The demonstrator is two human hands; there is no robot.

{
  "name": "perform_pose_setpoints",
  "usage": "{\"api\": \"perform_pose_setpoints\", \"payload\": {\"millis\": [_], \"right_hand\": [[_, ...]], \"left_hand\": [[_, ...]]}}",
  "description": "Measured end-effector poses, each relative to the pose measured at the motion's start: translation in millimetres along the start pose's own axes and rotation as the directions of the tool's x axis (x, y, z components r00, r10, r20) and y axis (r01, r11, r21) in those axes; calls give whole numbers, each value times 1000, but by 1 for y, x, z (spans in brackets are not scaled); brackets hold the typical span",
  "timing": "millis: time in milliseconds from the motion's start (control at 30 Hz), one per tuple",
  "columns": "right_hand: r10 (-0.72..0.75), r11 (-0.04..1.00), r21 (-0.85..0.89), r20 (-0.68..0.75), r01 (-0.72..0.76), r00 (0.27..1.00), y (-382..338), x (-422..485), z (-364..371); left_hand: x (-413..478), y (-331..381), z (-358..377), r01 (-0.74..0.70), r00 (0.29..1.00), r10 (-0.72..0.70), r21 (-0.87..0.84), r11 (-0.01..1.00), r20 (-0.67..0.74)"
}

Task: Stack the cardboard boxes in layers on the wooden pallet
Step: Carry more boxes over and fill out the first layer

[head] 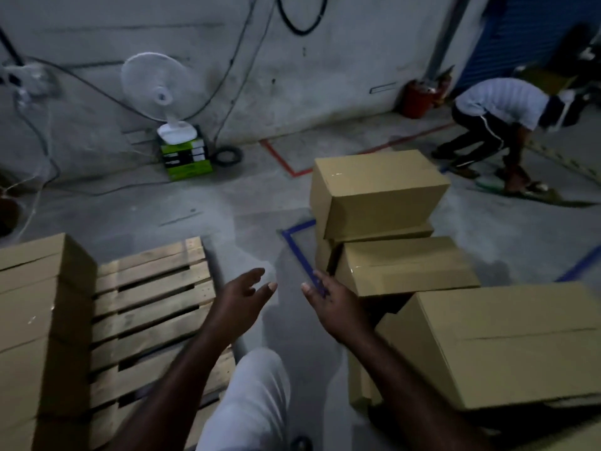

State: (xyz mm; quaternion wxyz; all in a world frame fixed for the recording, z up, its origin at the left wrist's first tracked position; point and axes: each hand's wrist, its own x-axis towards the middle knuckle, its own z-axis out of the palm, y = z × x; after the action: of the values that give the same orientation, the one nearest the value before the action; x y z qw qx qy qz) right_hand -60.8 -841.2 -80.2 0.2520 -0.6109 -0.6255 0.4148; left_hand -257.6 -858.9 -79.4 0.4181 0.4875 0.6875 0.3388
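A wooden pallet (153, 307) lies on the floor at lower left, its right half bare slats. Several cardboard boxes (42, 320) stand stacked on its left part. To the right is a loose pile of cardboard boxes: a top box (377, 190), a middle box (406, 265) and a large near box (507, 346). My left hand (244, 297) hovers over the floor beside the pallet's right edge, fingers spread, holding nothing. My right hand (331, 301) reaches out with straight fingers next to the middle box's left corner, also holding nothing.
A white fan (156, 89) stands on a green box (185, 157) by the far wall, with cables around it. Another person (494, 125) bends down at the far right. Red and blue tape lines mark the concrete floor (247, 196). My leg (257, 402) is at the bottom.
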Motion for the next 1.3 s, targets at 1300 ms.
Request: {"api": "perform_pose_setpoints", "payload": {"millis": [1300], "right_hand": [[754,655,545,-512,-523,412,138,566,-144]], "left_hand": [[703,213,225,-369,793,60,400,839,606]]}}
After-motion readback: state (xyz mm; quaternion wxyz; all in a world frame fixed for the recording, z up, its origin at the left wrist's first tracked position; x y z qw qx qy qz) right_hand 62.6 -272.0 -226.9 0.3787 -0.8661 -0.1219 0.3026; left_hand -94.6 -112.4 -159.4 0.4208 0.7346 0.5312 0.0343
